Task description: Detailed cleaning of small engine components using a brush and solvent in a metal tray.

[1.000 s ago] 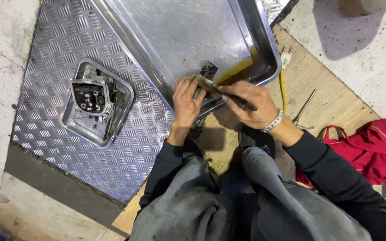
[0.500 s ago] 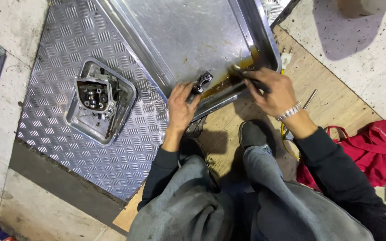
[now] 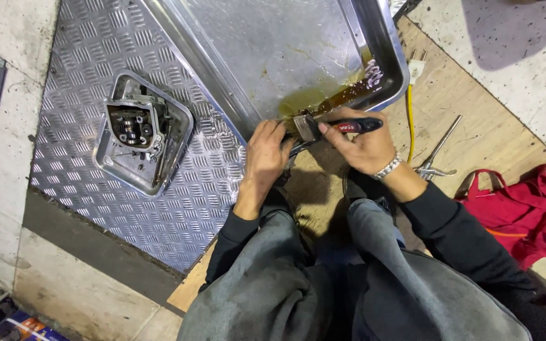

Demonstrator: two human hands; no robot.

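Together, both hands (image 3: pixel 323 148) grip a black-handled brush (image 3: pixel 333 126) over the shiny steel tray (image 3: pixel 387 50).

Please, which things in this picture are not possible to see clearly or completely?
- Head view: the part under the left hand is hidden by its fingers.
- The brush bristles are too small to judge, beside the right hand.
- The metal tray is cut off by the top edge.
- The red bag is cut off by the right edge.

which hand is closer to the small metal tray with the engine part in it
Left. The left hand sits just right of the small tray, separated by a strip of checker plate. The right hand, holding a brush, lies farther right, beyond the left hand.
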